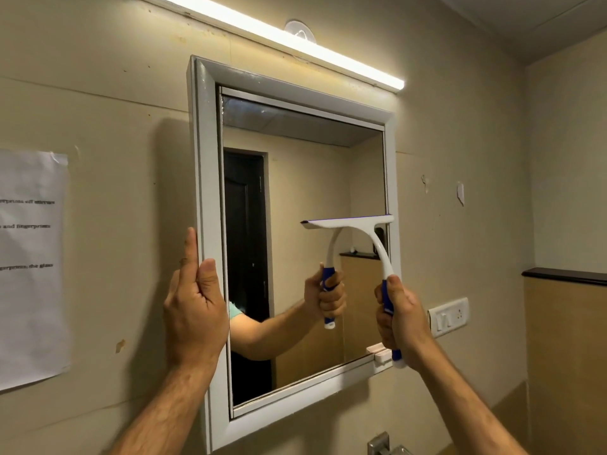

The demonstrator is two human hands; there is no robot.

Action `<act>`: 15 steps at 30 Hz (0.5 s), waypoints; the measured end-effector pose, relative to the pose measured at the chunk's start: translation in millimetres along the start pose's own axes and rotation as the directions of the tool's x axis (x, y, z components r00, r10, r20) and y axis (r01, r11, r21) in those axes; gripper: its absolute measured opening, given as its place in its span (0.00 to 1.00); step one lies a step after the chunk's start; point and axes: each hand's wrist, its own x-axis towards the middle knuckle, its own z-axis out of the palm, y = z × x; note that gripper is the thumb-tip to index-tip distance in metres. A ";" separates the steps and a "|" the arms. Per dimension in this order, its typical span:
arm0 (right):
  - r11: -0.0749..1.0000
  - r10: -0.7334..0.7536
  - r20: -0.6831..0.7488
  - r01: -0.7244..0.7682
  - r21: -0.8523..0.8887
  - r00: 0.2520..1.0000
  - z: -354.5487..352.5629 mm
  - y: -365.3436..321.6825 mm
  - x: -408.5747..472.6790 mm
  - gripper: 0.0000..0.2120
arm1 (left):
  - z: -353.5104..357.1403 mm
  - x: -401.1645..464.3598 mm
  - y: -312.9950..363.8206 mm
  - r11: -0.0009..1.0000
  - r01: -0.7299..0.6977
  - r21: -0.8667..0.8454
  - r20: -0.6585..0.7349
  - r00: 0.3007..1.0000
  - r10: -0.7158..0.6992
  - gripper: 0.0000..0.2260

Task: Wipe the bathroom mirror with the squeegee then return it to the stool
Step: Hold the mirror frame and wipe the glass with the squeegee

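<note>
- Right hand (399, 318) is wrapping its grip round the squeegee (358, 234) handle; blade is lying against the mirror (295, 198), right side, mid-height.
- Left hand (193, 307) is bracing the frame (205, 159), fingers straight.
- Judgement: keeping even pressure and overlapping strokes should be avoiding streaks.
- Stool is not in view.

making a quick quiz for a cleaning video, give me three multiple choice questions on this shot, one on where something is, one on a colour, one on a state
1. Where does the left hand rest?
A. on the mirror frame's left edge
B. on the wall switch
C. on the taped paper

2. What colour is the squeegee grip?
A. red
B. blue
C. green

3. What state is the tube light above the mirror in?
A. off
B. lit
C. covered with cloth

Answers:
1. A, its fingers lie along the white frame's left side.
2. B, blue shows where the right hand holds the handle.
3. B, it glows bright white.
</note>
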 end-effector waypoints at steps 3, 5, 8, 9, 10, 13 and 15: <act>1.000 -0.006 0.025 0.006 -0.004 1.000 -2.9 19.2 -14.6 0.23 | 0.3 0.0 6.9 1.000 -0.018 -0.004 -0.012 1.000 0.018 0.21; 0.996 0.091 0.044 -0.091 -0.001 0.995 -4.4 49.4 -49.2 0.25 | -4.2 -18.1 -3.2 0.998 0.055 0.023 0.021 0.998 -0.055 0.21; 0.994 0.112 0.043 -0.113 0.007 0.993 -11.3 70.3 -69.1 0.27 | -2.0 -18.4 -2.2 0.998 0.049 0.027 0.008 0.999 -0.049 0.21; 0.994 0.111 0.025 -0.111 0.000 0.994 -12.0 68.5 -69.0 0.26 | -0.3 -16.1 -2.2 0.999 0.044 0.015 0.013 0.999 -0.044 0.21; 0.995 0.098 0.011 -0.098 -0.012 0.995 -12.4 63.4 -65.1 0.26 | 1.0 -14.0 -1.2 0.999 0.052 0.013 0.014 0.999 -0.052 0.21; 0.997 0.061 0.009 -0.061 -0.037 0.998 -10.1 46.5 -45.9 0.24 | 0.9 -11.0 -2.6 0.999 0.036 0.010 0.002 0.999 -0.036 0.21; 0.997 0.077 0.021 -0.077 -0.022 0.997 -7.1 43.7 -43.2 0.23 | 0.3 -12.0 -2.2 0.999 0.040 0.007 0.001 0.999 -0.040 0.21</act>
